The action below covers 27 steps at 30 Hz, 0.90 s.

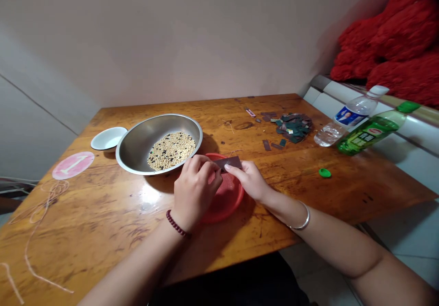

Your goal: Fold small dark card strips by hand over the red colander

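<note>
Over the red plastic basket (pixel 224 201), my right hand (pixel 252 178) grips a flat dark brown rectangular piece (pixel 232 163), its thumb lying on top. My left hand (pixel 197 185) is closed with its fingertips at the left end of the same piece. Its fingers partly cover that end, so whether a smaller item sits in the pinch is hidden. Just beyond my left hand stands a wide steel bowl (pixel 137 148), holding pale yellow beans (pixel 173 151) mixed with dark ones.
A small white bowl (pixel 109 137), a pink disc marked 1 (pixel 73 165) and loose string (pixel 48 201) lie left. To the right are a pile of dark green and brown pieces (pixel 295 127), a clear bottle (pixel 351 114), a green bottle (pixel 373 130) and a green cap (pixel 324 173).
</note>
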Each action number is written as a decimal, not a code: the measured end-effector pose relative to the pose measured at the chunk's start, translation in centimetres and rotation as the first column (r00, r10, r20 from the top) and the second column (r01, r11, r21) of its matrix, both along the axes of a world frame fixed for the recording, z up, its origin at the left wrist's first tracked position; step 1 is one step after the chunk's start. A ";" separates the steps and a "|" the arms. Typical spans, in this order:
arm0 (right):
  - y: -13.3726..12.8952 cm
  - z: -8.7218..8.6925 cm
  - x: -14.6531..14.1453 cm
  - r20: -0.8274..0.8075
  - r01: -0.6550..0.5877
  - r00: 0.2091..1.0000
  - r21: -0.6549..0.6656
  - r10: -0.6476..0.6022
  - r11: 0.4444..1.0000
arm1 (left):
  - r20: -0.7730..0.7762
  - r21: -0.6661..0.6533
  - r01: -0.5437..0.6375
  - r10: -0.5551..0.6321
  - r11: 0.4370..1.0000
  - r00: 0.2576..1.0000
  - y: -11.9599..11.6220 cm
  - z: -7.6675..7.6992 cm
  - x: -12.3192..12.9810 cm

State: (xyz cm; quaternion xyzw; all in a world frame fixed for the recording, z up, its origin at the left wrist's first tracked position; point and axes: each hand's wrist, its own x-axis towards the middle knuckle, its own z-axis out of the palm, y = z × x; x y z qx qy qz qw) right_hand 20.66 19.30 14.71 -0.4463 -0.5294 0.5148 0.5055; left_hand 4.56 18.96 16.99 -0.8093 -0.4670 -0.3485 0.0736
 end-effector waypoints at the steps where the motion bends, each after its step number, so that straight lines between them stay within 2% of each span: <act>1: 0.0 0.0 0.0 0.000 -0.002 1.000 0.002 0.002 1.000 | -0.006 0.008 -0.003 0.003 1.000 1.000 0.0 0.0 0.0; 17: 0.1 -0.2 0.0 -0.008 0.002 1.000 -0.017 -0.002 1.000 | -0.073 -0.006 -0.010 0.010 1.000 0.997 -0.2 0.3 -0.1; 27: -0.1 0.3 0.0 0.010 0.007 1.000 -0.016 -0.007 1.000 | -0.087 -0.008 -0.024 0.023 1.000 0.996 -0.1 0.4 0.0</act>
